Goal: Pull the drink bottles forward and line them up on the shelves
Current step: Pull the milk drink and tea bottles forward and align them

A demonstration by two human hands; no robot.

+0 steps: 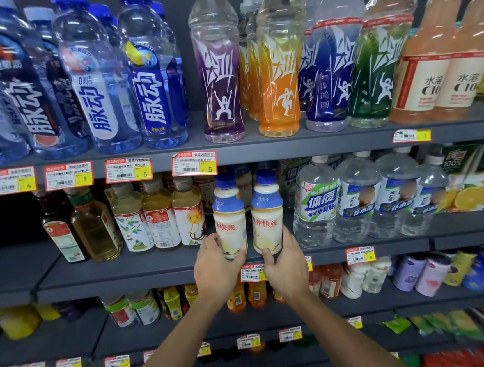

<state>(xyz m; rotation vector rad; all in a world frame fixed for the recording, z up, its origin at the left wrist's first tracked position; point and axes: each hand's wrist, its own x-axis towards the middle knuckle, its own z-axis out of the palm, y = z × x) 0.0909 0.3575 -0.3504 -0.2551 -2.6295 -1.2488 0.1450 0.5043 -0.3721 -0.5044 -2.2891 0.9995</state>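
Head view: left hand [216, 269] and right hand [285, 263] each grip a milk bottle [230, 225] base.

two milk bottles [248, 215] side by side, shelf [125, 269] front

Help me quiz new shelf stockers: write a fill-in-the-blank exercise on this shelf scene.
1. The left hand grips the left milky bottle, whose cap is ____.
2. The right hand grips the right milky bottle, just ____ of the clear bottle with the green label.
3. The price tag under the purple bottle shows the number ____.
Missing words: blue; left; 5.
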